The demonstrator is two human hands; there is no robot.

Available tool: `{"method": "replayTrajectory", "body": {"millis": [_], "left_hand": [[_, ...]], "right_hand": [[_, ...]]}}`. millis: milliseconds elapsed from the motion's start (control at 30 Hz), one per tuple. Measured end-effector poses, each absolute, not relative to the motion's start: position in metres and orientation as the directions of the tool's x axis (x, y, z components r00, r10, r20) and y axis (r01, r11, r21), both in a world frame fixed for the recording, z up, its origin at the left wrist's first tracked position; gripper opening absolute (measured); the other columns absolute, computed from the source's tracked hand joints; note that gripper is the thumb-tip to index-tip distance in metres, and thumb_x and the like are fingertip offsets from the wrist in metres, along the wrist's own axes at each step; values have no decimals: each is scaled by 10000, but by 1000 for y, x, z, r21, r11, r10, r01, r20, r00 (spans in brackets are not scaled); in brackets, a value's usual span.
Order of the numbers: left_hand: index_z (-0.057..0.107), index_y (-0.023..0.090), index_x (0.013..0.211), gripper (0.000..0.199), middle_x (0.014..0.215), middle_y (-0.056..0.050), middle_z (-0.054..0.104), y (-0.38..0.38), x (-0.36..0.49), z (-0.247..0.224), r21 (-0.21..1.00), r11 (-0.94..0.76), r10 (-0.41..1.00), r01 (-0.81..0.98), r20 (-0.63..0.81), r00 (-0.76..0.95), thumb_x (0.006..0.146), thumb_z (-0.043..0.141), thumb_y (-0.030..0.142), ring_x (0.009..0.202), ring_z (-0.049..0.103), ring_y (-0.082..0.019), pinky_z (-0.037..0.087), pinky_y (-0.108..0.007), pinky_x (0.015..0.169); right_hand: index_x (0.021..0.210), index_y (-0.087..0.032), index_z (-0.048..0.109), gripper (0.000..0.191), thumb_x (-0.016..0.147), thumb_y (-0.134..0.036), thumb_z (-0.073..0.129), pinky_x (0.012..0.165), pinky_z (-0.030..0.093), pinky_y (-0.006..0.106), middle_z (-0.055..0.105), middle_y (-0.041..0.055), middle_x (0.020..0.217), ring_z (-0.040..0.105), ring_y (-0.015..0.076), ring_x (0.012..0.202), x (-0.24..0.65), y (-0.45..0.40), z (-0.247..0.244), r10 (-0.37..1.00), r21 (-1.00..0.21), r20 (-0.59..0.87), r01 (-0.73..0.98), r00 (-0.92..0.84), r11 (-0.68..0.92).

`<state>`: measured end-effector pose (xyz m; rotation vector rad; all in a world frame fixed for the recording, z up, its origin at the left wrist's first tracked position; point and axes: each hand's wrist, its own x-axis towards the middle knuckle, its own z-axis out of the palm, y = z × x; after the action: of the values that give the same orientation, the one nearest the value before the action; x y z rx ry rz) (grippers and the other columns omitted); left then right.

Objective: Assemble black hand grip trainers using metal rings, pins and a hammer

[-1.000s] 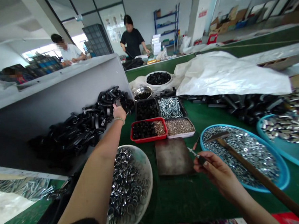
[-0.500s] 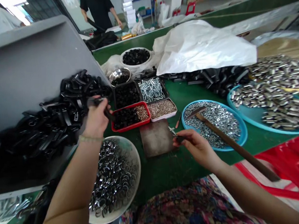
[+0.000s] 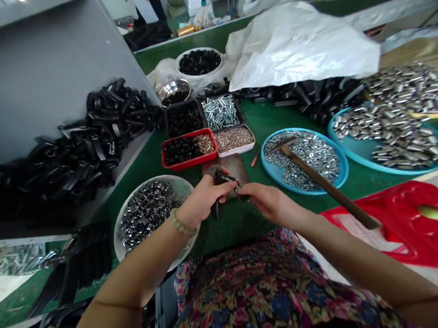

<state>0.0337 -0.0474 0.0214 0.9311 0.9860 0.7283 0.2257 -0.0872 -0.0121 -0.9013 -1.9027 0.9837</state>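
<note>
In front of my body, my left hand [image 3: 202, 197] is closed around a black curved part [image 3: 216, 209], its lower end sticking out below the fingers. My right hand [image 3: 267, 199] meets it from the right, with its fingertips pinching a small metal piece [image 3: 237, 186] against the black part's end. Just what the right fingers cover is hard to see. Both hands are over a square metal plate [image 3: 244, 168] on the green table. Left of them stands a white bowl [image 3: 116, 229] of shiny metal rings, partly behind my left forearm.
A heap of black parts [image 3: 101, 126] fills the grey bin at left. Ahead are a red tray [image 3: 191, 162], a tray of screws [image 3: 220, 112] and a pink-white tray [image 3: 236, 150]. At right a hammer [image 3: 320, 180] lies across a blue tray [image 3: 344, 173] of small metal pieces.
My left hand has come from the heap at left to the middle, bringing a black part. My right hand has shifted slightly left, and the two hands now meet. The view has tilted down.
</note>
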Motion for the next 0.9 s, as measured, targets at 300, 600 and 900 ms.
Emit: {"method": "replayTrajectory", "body": {"millis": [300,600,900], "left_hand": [[493,198,959,422,831,19,654,-72,37,16,993,119,879,-6,-103,465,667,796,225,770,640,-136,489,-270,737],[473,210,1046,399,781,28,657,-77,41,0,937,231,907,-261,-110,407,744,728,265,615,634,-110,522,-257,636],[377,165,1386,589,1186,-115,610,-55,16,-7,941,-55,936,335,-68,345,854,572,327,1070,594,-218,469,-380,949]], "right_hand": [[1162,-213,365,393,893,-334,625,623,568,262,691,5,807,693,123,648,231,-80,-14,805,-929,58,-326,-591,-172],[1078,-224,386,408,841,-361,688,592,551,234,689,-20,774,694,117,638,213,-86,-12,838,-846,-42,-427,-544,-320],[998,-216,418,278,872,-396,588,604,539,300,661,7,778,675,152,644,205,-56,-11,890,-984,-129,-53,-437,-169]]}}
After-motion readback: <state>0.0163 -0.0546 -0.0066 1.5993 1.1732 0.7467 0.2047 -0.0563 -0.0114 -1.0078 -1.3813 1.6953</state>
